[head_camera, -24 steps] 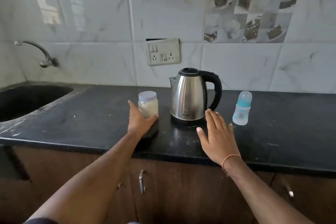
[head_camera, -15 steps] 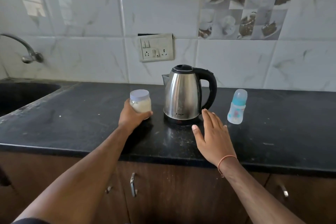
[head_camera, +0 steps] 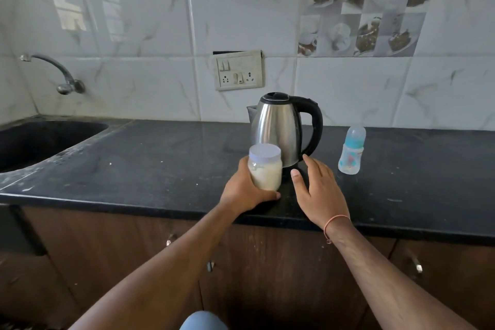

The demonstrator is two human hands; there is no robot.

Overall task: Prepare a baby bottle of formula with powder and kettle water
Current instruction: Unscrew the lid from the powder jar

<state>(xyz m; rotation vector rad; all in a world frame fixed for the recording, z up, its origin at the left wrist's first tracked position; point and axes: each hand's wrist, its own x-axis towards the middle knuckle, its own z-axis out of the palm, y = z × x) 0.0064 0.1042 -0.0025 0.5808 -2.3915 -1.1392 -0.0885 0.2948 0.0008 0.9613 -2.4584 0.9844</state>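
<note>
My left hand [head_camera: 245,189] grips a clear jar of white powder [head_camera: 265,172] with a pale lid, held just above the black counter [head_camera: 134,163] in front of the kettle. The steel kettle [head_camera: 278,126] with a black handle stands upright behind the jar, lid closed. My right hand [head_camera: 317,191] hovers open, fingers spread, to the right of the jar and holds nothing. A small baby bottle [head_camera: 351,151] with a blue collar and clear cap stands upright to the right of the kettle, apart from both hands.
A dark sink [head_camera: 34,142] is sunk into the counter at the left, with a tap [head_camera: 57,72] on the tiled wall above it. A switch and socket plate [head_camera: 239,70] sits on the wall behind the kettle. Brown cabinet doors run below the counter edge.
My left hand closed around the powder jar, lifted it and brought it nearer to me, in front of the kettle. My right hand shifted a little toward the jar. The camera view moved.
</note>
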